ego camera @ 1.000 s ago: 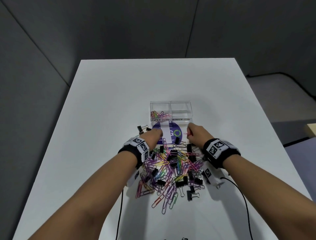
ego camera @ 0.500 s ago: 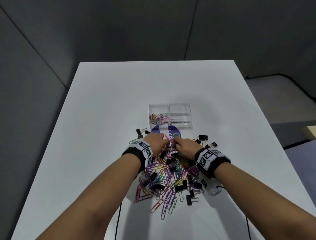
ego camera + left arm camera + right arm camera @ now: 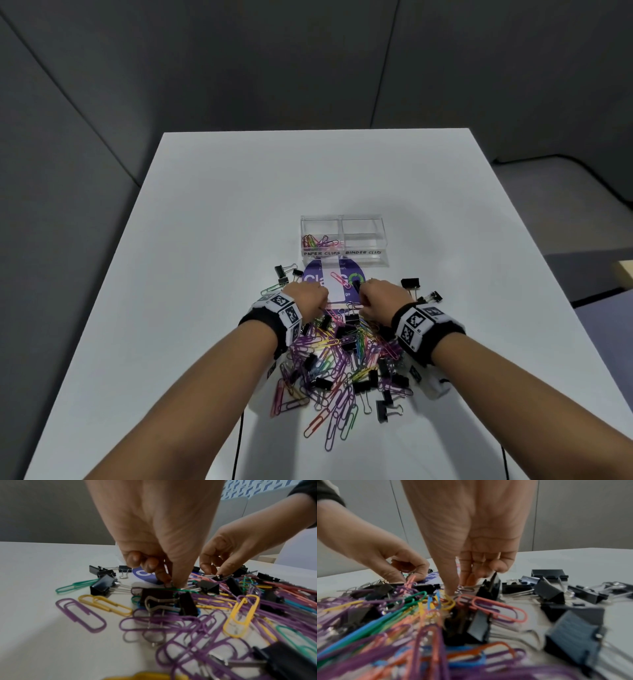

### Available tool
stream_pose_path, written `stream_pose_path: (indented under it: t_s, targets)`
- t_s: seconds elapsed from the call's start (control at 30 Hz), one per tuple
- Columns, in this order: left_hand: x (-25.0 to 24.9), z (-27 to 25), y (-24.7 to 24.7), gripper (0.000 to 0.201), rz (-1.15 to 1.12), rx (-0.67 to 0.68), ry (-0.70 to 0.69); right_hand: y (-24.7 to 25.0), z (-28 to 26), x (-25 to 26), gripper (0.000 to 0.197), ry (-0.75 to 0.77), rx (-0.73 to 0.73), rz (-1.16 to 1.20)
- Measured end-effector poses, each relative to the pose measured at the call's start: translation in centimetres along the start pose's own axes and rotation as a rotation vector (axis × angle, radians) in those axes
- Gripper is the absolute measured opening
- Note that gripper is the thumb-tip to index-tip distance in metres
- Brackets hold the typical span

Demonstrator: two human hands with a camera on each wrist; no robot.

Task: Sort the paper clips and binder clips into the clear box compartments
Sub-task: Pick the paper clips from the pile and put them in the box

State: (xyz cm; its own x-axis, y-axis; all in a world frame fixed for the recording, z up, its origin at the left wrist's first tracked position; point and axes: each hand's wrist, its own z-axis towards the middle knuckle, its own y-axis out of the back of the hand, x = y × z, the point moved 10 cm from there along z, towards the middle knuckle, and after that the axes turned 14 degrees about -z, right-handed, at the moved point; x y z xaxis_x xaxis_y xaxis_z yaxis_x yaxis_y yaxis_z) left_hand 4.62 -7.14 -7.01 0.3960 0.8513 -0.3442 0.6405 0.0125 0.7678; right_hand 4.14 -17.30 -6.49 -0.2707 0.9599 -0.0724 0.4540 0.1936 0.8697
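Observation:
The clear box (image 3: 344, 251) stands past the pile, with coloured paper clips (image 3: 320, 241) in its left compartment and nothing visible in the right one. A heap of paper clips and black binder clips (image 3: 342, 359) lies in front of it. My left hand (image 3: 320, 298) is at the heap's far edge, where thumb and finger pinch a paper clip (image 3: 173, 588). My right hand (image 3: 359, 291) is just to the right of it and pinches a black binder clip (image 3: 491, 586) that stands on edge under its fingers.
A round purple card (image 3: 329, 281) lies between box and heap, with a pink paper clip (image 3: 339, 279) on it. Loose binder clips sit left (image 3: 282, 272) and right (image 3: 411, 284) of the hands. Cables (image 3: 239, 445) run off the white table's near edge.
Both hands came back from in front of the box to the heap's far edge, met in the middle, and now sit slightly apart, each pinching a clip.

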Motion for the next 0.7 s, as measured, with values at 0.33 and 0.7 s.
stream_pose_path:
  t_s: [0.33,0.7]
  targets:
    - [2.2,-2.4,1.6,0.028,-0.204,-0.053,0.011,2.3,0.3,-0.1,0.031,-0.016,0.001,0.24]
    - [10.1,-5.3,3.0,0.039,-0.147,-0.169,0.302,2.8,3.2,2.4,0.031,-0.093,-0.014,0.321]
